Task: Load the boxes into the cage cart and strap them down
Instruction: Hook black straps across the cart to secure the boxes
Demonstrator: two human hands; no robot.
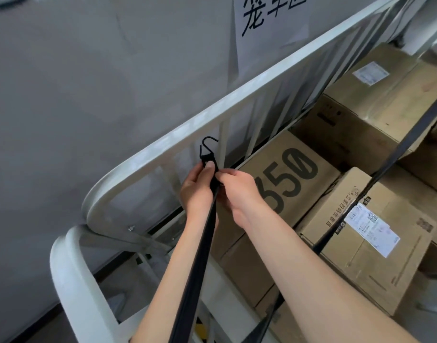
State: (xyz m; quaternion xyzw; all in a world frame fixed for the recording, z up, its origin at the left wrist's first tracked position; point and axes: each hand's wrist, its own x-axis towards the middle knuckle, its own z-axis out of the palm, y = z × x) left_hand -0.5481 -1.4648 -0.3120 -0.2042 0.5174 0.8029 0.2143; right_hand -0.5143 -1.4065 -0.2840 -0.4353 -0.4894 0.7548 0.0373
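Boxes of plain brown cardboard sit packed inside the cage cart (148, 154), whose pale, rounded metal tube frame and thin upright bars run diagonally from lower left to upper right against a grey wall. Just inside the top rail, the left hand (197, 189) closes around a flat black woven strap (202, 248), thumb pressed near its bent metal hook (208, 147), which rises in front of the bars just under the rail. The right hand (239, 191) pinches the same strap from the other side. Beside it lies the box printed 350 (294, 174) in bold dark numerals, then a labelled box (368, 233) with a white shipping sticker, crossed by a second strap (398, 154) stretched taut.
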